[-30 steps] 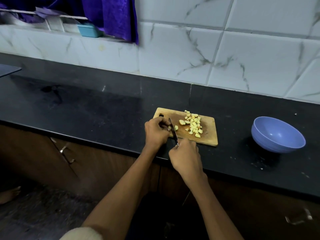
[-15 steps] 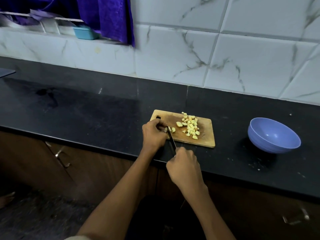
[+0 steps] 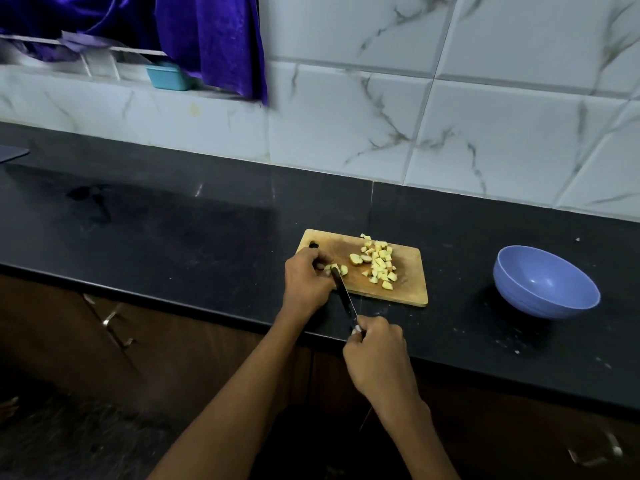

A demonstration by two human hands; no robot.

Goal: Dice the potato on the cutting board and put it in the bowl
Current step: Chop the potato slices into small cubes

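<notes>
Head view, right grip [image 3: 375, 355] clamped on knife [image 3: 344, 295] drawn back, left grip [image 3: 304, 278] pinching potato [image 3: 337, 269].

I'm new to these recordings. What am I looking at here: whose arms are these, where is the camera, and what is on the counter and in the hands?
There is no machine here: these are a person's two bare arms, filmed by a wide-angle camera worn on the head, looking forward and down. That is why the arms enter from the bottom edge.

On the dark counter lies a wooden cutting board with a heap of diced potato. To the right, apart from the board, stands a blue bowl; nothing shows inside it.

The right hand grips the handle of a knife, whose blade reaches onto the board. The left hand holds a small potato piece at the blade's tip. Behind are marbled wall tiles and a purple cloth.
</notes>
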